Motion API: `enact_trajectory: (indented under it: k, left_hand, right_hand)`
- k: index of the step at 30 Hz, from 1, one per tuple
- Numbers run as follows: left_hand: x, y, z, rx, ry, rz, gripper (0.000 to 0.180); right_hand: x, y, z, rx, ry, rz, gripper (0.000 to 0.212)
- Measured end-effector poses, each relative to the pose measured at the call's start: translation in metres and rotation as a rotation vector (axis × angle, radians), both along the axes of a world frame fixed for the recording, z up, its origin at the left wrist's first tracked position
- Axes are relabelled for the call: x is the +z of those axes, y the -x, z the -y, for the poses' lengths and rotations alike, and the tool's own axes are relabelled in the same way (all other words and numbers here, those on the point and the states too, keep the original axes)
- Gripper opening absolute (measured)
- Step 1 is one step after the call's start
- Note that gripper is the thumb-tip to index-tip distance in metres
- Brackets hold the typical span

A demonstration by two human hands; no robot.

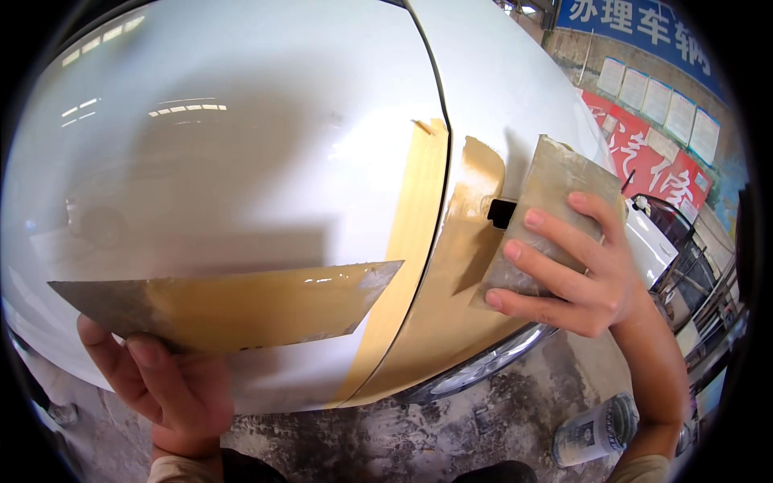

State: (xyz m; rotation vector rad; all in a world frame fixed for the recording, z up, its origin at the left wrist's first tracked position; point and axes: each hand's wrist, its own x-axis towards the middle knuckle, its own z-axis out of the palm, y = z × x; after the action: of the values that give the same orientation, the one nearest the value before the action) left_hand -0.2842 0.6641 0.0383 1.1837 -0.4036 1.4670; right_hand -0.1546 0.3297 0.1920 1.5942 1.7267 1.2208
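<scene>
My left hand [179,385] pinches the lower edge of a flat metal putty plate [105,299], thumb in front, with yellow body filler [258,310] coating most of its face. At the right, my right hand [576,270] has its fingers spread over a grey metal putty spreader [555,173], gripping it close to the car panel. The white car body [266,185] fills the middle. Yellow filler [451,282] covers the panel right of the seam, and a strip of yellow masking tape [409,217] runs along the seam's left side. Whether the spreader touches the panel, I cannot tell.
A dark opening [501,213] in the panel shows beside the spreader. Below the filler sits a car lamp [483,366]. A can [596,431] stands on the stained floor [362,443] at lower right. Another vehicle [648,241] and wall signs [644,40] are farther right.
</scene>
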Motion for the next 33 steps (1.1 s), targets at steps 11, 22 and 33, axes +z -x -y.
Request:
enact_trajectory:
  k: [11, 22, 33]
  left_hand:
    - [-0.001, -0.002, -0.007, 0.312, -0.309, -0.046, 0.038]
    - [-0.001, -0.004, -0.008, 0.005, -0.034, 0.066, 0.043]
    - [0.003, -0.011, -0.01, 0.06, -0.091, 0.023, 0.042]
  right_hand:
    - [-0.016, -0.002, -0.009, 0.123, -0.068, -0.003, 0.035]
    - [-0.043, -0.014, -0.033, 0.253, -0.085, -0.027, 0.028]
    - [-0.055, -0.024, -0.041, 0.262, -0.121, -0.049, 0.031]
